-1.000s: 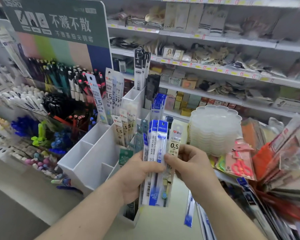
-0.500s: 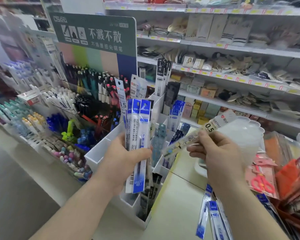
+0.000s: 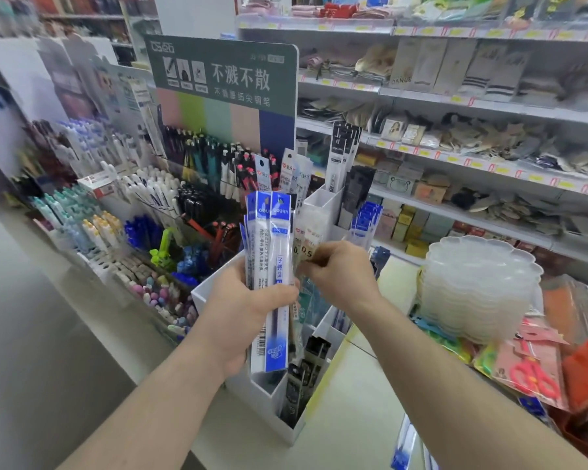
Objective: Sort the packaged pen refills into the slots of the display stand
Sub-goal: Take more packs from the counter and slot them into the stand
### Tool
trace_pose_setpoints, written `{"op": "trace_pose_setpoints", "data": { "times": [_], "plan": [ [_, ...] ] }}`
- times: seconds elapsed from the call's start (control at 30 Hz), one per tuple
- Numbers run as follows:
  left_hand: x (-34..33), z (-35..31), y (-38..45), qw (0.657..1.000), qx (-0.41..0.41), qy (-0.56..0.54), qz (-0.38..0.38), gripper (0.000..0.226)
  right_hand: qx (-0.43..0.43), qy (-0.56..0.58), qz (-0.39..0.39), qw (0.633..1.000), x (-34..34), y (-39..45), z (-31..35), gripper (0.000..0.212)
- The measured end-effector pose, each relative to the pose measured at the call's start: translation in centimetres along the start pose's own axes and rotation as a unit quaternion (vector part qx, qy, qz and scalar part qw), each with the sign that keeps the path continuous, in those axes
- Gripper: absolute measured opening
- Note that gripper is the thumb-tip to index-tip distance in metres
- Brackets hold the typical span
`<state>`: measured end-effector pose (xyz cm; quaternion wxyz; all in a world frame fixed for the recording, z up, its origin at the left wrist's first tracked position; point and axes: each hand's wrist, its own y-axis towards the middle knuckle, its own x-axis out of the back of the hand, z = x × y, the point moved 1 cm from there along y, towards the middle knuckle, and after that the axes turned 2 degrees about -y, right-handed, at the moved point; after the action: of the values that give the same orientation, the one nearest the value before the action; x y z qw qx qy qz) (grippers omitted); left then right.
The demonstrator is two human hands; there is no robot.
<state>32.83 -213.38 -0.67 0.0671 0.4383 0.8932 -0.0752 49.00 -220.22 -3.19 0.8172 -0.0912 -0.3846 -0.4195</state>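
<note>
the white display stand stood on the counter, several slots already filled. over it the left hand gripped a bundle of blue-topped refill packs round their middle, upright. the right hand pinched a clear 0.5 refill pack just beside the bundle. these packs looked light, thin, bendy and slick, so a mid-length pinch probably suited them best.
</note>
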Motion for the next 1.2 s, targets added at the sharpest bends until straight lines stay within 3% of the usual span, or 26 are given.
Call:
{"op": "trace_pose_setpoints", "data": {
  "times": [0.13, 0.27, 0.37, 0.47, 0.5, 0.53, 0.6, 0.63, 0.8, 0.93, 1.1, 1.2],
  "plan": [
    [-0.7, 0.9, 0.0, 0.999, 0.022, 0.0, 0.025, 0.054, -0.024, -0.071, 0.046, 0.996, -0.6, 0.9, 0.7, 0.015],
    [-1.4, 1.6, 0.0, 0.999, 0.031, 0.007, 0.043, 0.052, -0.043, -0.072, 0.091, 0.992, 0.8, 1.0, 0.6, 0.023],
    [-1.9, 2.4, 0.0, 0.998, 0.044, 0.003, 0.052, 0.049, -0.05, 0.028, -0.003, 0.998, 3.4, -0.6, -0.4, 0.012],
    [-2.9, 3.4, 0.0, 0.995, 0.066, 0.003, 0.073, 0.049, -0.063, 0.203, -0.086, 0.974, 5.7, -4.1, -1.0, 0.01],
    [-3.3, 3.7, 0.0, 0.994, 0.071, 0.007, 0.083, 0.047, -0.067, 0.242, -0.071, 0.966, 6.1, -5.6, -0.9, 0.012],
    [-3.8, 4.1, 0.0, 0.993, 0.075, 0.01, 0.094, 0.046, -0.077, 0.252, -0.046, 0.964, 6.1, -6.9, -0.9, 0.027],
    [-4.9, 5.0, 0.2, 0.99, 0.086, 0.012, 0.111, 0.051, -0.111, 0.236, 0.007, 0.965, 5.8, -8.8, -1.5, 0.052],
    [-5.4, 5.3, 0.2, 0.989, 0.092, 0.011, 0.118, 0.056, -0.125, 0.224, 0.019, 0.966, 5.6, -9.3, -1.8, 0.053],
    [-6.1, 6.7, 0.0, 0.964, 0.162, -0.046, 0.207, 0.051, -0.164, 0.269, 0.011, 0.949, 5.7, -10.5, -3.8, 0.02],
    [-6.0, 7.4, 0.5, 0.955, 0.194, -0.086, 0.207, 0.05, -0.182, 0.343, 0.01, 0.921, 5.7, -11.3, -4.6, 0.007],
    [-6.3, 7.5, 0.7, 0.962, 0.203, -0.044, 0.177, 0.061, -0.21, 0.421, -0.052, 0.881, 6.5, -11.7, -5.2, 0.033],
    [-6.5, 7.7, 0.5, 0.972, 0.177, 0.026, 0.15, 0.047, -0.221, 0.446, -0.051, 0.866, 6.9, -12.1, -5.7, 0.036]
  ]
}}
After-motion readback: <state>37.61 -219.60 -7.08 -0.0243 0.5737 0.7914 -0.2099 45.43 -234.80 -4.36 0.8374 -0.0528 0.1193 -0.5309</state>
